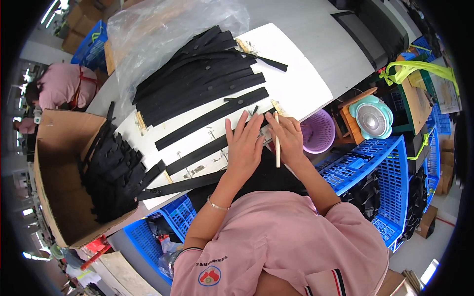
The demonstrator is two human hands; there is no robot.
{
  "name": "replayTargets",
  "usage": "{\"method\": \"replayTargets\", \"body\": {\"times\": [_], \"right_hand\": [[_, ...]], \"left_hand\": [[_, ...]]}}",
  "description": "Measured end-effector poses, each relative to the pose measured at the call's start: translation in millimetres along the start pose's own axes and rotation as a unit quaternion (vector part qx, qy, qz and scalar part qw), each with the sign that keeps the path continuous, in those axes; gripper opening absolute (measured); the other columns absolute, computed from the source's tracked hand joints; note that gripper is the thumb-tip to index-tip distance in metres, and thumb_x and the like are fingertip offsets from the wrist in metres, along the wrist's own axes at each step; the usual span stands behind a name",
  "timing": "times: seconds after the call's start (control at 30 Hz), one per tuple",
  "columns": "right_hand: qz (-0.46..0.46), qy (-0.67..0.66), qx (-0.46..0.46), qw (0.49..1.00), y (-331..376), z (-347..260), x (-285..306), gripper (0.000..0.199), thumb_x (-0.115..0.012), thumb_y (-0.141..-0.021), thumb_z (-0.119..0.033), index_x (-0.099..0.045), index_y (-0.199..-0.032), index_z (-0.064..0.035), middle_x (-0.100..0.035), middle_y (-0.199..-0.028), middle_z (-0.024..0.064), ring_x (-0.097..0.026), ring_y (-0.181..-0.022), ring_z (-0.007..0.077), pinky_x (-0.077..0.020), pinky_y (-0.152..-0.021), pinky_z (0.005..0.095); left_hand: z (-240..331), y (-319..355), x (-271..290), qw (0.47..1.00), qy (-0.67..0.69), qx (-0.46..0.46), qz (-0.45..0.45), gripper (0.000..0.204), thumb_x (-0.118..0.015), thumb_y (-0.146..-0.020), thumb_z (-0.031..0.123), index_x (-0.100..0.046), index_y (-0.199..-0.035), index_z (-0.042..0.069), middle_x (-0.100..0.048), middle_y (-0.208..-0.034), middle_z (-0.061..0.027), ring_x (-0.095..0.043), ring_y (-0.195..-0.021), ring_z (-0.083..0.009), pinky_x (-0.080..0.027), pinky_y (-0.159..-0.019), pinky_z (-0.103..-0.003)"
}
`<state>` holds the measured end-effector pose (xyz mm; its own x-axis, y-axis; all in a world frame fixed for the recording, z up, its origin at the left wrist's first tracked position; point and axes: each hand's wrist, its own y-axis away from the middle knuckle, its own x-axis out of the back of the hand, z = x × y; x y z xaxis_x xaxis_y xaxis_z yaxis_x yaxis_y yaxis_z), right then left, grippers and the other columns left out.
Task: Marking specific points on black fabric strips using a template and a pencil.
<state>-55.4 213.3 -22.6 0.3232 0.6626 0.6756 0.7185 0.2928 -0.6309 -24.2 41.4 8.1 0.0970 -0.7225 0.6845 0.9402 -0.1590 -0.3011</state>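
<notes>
My left hand (245,140) and right hand (288,140) meet over a white board (301,64) on the grey worktop (308,19). The black strip (197,154) lies directly beneath and to the left of the left hand; its long axis slopes from lower left, on the side of the cardboard box (55,167), up toward the right hand. The left is therefore the nearer of my hands, spread across the strip with fingers extended and nothing visibly grasped; the right, its fingers bent, stands at the upper right and holds a slim white stick (277,143), whose long axis points back toward my body and so crosses the line of the strip. Parallel to this strip, beyond it, runs a second strip (207,121), and farther off lies a broad stack of black strips (197,81), partly beside a clear plastic sheet (148,29). Hidden: the stretch of strip under my left palm, its far end behind my fingers, and the pads of both hands, so that I cannot tell how firmly either one presses. Hard to make out: the small dark piece (255,110) at my fingertips, and the separate pieces within the black heap in the box, which merge into one mass.
</notes>
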Motion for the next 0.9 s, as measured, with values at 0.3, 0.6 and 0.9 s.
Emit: {"method": "replayTargets", "body": {"times": [0.3, 0.6, 0.9], "right_hand": [[-0.002, -0.009, -0.025, 1.000, 0, 3, 0, 0.051, -0.076, -0.084, -0.002, -0.066, -0.134, -0.0031, -0.074, -0.101, 0.0078, -0.068, -0.104, 0.0228, -0.0470, -0.092, 0.0377], [-0.007, -0.018, -0.003, 1.000, -14, 6, 8, 0.046, -0.075, -0.086, -0.001, -0.067, -0.131, -0.0038, -0.074, -0.100, 0.0074, -0.068, -0.096, 0.0233, -0.0481, -0.087, 0.0377], [-0.082, -0.365, -0.167, 0.912, -55, 15, -10, 0.012, -0.064, -0.097, -0.007, -0.073, -0.100, 0.0020, -0.071, -0.088, 0.0095, -0.063, -0.078, 0.0196, -0.0486, -0.070, 0.0314]], "left_hand": [[-7, -2, -7, 0.988, -0.090, 0.080, 0.097, 0.040, -0.078, -0.089, 0.019, -0.066, -0.126, 0.011, -0.069, -0.120, -0.0015, -0.054, -0.133, -0.0274, -0.006, -0.124, -0.059], [-12, -2, -12, 0.987, -0.096, 0.059, 0.112, 0.016, -0.076, -0.090, 0.013, -0.075, -0.106, 0.014, -0.069, -0.115, -0.0001, -0.059, -0.124, -0.0234, -0.012, -0.124, -0.057], [-11, -3, -14, 0.986, -0.094, 0.050, 0.127, 0.016, -0.077, -0.089, 0.012, -0.074, -0.105, 0.013, -0.068, -0.114, 0.0001, -0.060, -0.123, -0.0228, -0.012, -0.124, -0.057]]}}
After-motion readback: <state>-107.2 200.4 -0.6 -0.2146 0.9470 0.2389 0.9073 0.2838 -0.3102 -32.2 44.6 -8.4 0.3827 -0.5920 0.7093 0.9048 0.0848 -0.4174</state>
